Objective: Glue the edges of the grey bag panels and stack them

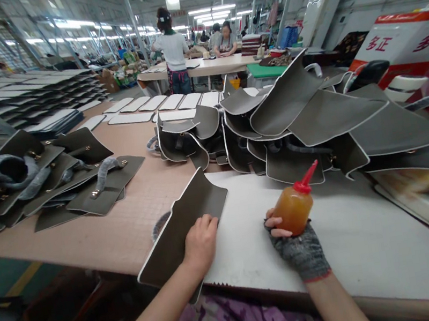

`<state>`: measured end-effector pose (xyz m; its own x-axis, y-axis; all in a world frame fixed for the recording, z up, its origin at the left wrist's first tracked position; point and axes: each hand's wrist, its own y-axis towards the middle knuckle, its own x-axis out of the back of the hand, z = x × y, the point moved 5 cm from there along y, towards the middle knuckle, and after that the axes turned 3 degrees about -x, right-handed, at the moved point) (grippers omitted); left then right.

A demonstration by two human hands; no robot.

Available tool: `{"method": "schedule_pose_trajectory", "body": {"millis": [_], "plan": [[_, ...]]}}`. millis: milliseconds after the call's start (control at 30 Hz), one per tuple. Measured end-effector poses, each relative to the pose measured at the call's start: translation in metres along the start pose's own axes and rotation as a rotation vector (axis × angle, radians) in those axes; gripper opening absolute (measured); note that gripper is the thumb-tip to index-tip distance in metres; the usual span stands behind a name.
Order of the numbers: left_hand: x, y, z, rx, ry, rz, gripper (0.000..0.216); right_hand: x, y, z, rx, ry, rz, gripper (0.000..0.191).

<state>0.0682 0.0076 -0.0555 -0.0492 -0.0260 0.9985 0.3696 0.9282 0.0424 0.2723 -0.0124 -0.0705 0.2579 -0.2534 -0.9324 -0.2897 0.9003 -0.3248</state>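
Observation:
My left hand (202, 245) is closed on the right edge of a dark olive-grey bag panel (177, 231) with pale edges. The panel stands tilted over the table's front edge, and part of a wrapped handle shows behind it. In my right hand (295, 245), which wears a grey fingerless glove, is a squeeze bottle (293, 210) of amber liquid. Its red nozzle points up and to the right. Both hands are above a white sheet (244, 221) on the table, and the bottle is apart from the panel.
Unfinished bag pieces (292, 110) are heaped behind the sheet and to the right. More panels with plastic-wrapped handles (97, 192) lie at the left. White-faced panels (154, 103) are laid out farther back. Beyond them, one person (175, 47) stands at another table (239, 60).

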Motion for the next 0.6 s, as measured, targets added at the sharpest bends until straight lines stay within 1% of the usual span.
{"method": "schedule_pose_trajectory", "body": {"millis": [67, 133, 233, 333, 400, 433, 467, 500, 533, 567, 600], "plan": [[-0.002, 0.005, -0.004, -0.038, 0.040, 0.019, 0.034, 0.001, 0.003, -0.002, 0.025, 0.008, -0.001, 0.043], [-0.005, 0.015, -0.005, -0.050, 0.038, 0.083, 0.040, 0.001, 0.003, -0.007, 0.039, -0.036, -0.034, 0.042], [-0.007, 0.033, -0.007, -0.012, -0.005, 0.161, 0.044, 0.001, 0.002, -0.013, 0.045, -0.112, -0.091, 0.040], [0.001, 0.044, -0.010, 0.026, -0.039, 0.190, 0.043, 0.004, 0.006, -0.012, 0.060, -0.202, -0.085, 0.039], [0.016, 0.041, -0.009, -0.005, -0.059, 0.173, 0.040, 0.008, 0.014, -0.008, 0.034, -0.306, -0.050, 0.039], [0.027, 0.037, -0.007, -0.028, -0.061, 0.128, 0.039, 0.011, 0.020, -0.007, 0.001, -0.379, -0.031, 0.040], [0.041, 0.030, -0.001, -0.030, -0.052, 0.059, 0.040, 0.013, 0.025, -0.009, -0.077, -0.472, 0.004, 0.044], [0.056, 0.020, 0.009, 0.007, -0.035, -0.021, 0.041, 0.015, 0.030, -0.011, -0.158, -0.564, 0.027, 0.051], [0.069, 0.008, 0.023, 0.086, -0.019, -0.085, 0.044, 0.016, 0.034, -0.010, -0.159, -0.623, 0.018, 0.055], [0.078, -0.006, 0.040, 0.203, -0.018, -0.103, 0.048, 0.016, 0.036, -0.009, -0.151, -0.671, -0.011, 0.058], [0.082, -0.021, 0.057, 0.325, -0.047, -0.067, 0.050, 0.014, 0.036, -0.008, -0.119, -0.733, -0.040, 0.060]]}}
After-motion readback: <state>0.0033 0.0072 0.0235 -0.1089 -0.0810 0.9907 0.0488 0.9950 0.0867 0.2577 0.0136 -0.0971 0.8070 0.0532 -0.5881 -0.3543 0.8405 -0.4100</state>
